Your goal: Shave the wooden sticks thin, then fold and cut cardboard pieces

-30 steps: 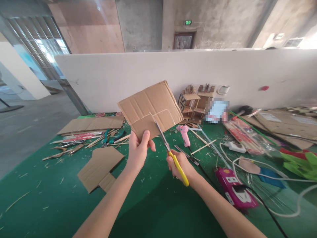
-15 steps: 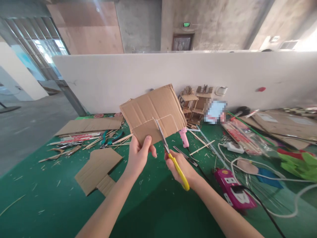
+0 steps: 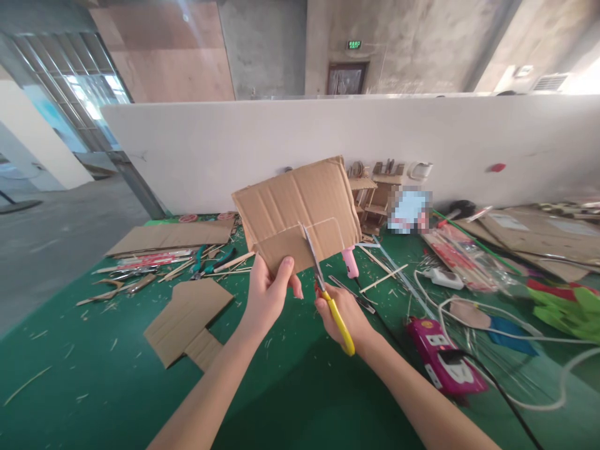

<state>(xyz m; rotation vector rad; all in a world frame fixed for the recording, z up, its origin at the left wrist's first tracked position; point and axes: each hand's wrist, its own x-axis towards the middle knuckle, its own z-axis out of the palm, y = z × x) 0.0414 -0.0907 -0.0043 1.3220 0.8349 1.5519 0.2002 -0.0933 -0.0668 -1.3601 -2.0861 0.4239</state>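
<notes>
My left hand [image 3: 269, 294] pinches the lower edge of a brown cardboard sheet [image 3: 293, 203], thumb on the front, and holds it up above the green table [image 3: 107, 381]. A pale line is drawn across the sheet. My right hand [image 3: 344, 312] grips yellow-handled scissors [image 3: 328, 290]. Their blades point up along the drawn line, into the cardboard's lower edge just right of my left thumb.
Cut cardboard pieces [image 3: 187, 319] lie at the left, with sticks and pliers [image 3: 213, 259] behind them. A pink glue gun [image 3: 349, 262], a pink power strip [image 3: 445, 362] with cables, a small wooden model [image 3: 375, 194] and flat cardboard [image 3: 539, 234] fill the right side. A white partition [image 3: 281, 137] backs the table.
The cardboard and both hands have shifted slightly right. The scissor blades have gone a little further up into the sheet along the drawn line.
</notes>
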